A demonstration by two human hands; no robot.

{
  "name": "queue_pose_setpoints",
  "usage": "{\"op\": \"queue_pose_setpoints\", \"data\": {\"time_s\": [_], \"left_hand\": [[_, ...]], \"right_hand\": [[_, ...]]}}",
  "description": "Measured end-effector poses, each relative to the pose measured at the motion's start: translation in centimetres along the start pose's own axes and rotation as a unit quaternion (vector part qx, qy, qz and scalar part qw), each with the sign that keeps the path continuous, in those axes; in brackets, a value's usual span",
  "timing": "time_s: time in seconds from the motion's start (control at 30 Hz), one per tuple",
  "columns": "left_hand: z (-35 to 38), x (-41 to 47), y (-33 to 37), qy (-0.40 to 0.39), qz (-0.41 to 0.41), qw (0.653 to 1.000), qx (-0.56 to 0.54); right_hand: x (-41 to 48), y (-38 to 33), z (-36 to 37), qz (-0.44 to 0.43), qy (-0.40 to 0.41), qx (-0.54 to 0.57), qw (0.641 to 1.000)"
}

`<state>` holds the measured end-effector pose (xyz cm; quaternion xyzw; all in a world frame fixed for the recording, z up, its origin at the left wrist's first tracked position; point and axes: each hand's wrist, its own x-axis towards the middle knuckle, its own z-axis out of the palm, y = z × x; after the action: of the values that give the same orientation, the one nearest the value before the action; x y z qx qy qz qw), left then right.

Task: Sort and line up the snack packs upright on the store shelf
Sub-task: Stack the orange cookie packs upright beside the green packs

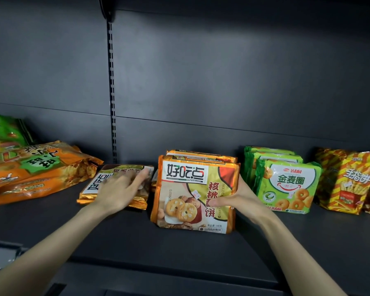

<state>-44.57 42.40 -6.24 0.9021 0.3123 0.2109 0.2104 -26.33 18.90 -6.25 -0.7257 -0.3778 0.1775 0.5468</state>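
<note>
An orange walnut-cookie pack (pixel 186 193) stands upright at the middle of the dark shelf (pixel 179 242), with more orange packs upright behind it. My right hand (pixel 239 199) grips its right edge, thumb across the front. To its left a matching orange pack (pixel 94 184) lies flat on the shelf. My left hand (pixel 120 189) rests on top of that flat pack, fingers spread and blurred; whether it grips the pack is unclear.
Green ring-cookie packs (pixel 288 184) stand in a row right of the orange ones. Striped yellow-red stick-snack bags (pixel 348 180) stand at far right. Large orange chip bags (pixel 34 169) lie flat at left, with green bags (pixel 2 131) behind them.
</note>
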Motion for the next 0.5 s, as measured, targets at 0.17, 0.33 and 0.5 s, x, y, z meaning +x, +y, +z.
{"op": "queue_pose_setpoints", "data": {"time_s": [0.17, 0.33, 0.5], "left_hand": [[-0.1, 0.7, -2.3, -0.019, -0.127, 0.983, 0.127], [-1.0, 0.6, -2.2, -0.025, -0.160, 0.980, 0.117], [-1.7, 0.3, -3.3, -0.037, -0.172, 0.983, 0.045]], "right_hand": [[0.1, 0.2, 0.1, -0.008, 0.008, 0.006, 1.000], [-0.3, 0.4, -0.3, -0.007, 0.028, 0.009, 1.000], [-0.5, 0.5, -0.5, -0.007, 0.031, 0.017, 0.999]]}}
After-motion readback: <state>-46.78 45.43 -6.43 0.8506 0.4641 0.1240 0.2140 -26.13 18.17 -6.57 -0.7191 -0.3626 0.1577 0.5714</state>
